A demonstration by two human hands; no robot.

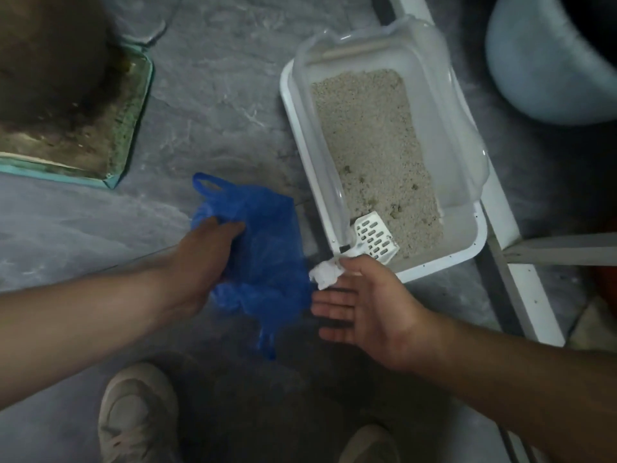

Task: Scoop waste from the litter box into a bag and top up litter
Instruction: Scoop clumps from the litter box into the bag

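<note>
hidden/cut off: scoop handle mostly covered by the tissue and the box's clear rim guard; left fingertips buried in bag folds; big pale tub beyond the box cut by frame edge; shoes partly cropped
litter box: white plastic tray, rounded rectangle, clear frosted rim guard on top; landmark for all below
litter: pale beige granules inside box, a few darker clumps toward its near end
scoop: white slotted plastic, lying in box's near left corner on the litter
bag: thin blue crinkled plastic with loop handles, on grey floor just left of box
left hand: left of box, fingers curled, gripping bag
right hand: at box's near corner, palm up, fingers straight, thumb and forefinger pinching tissue
tissue: white, crumpled, wrapped at scoop handle end
floor: grey, marbled stone look
</note>
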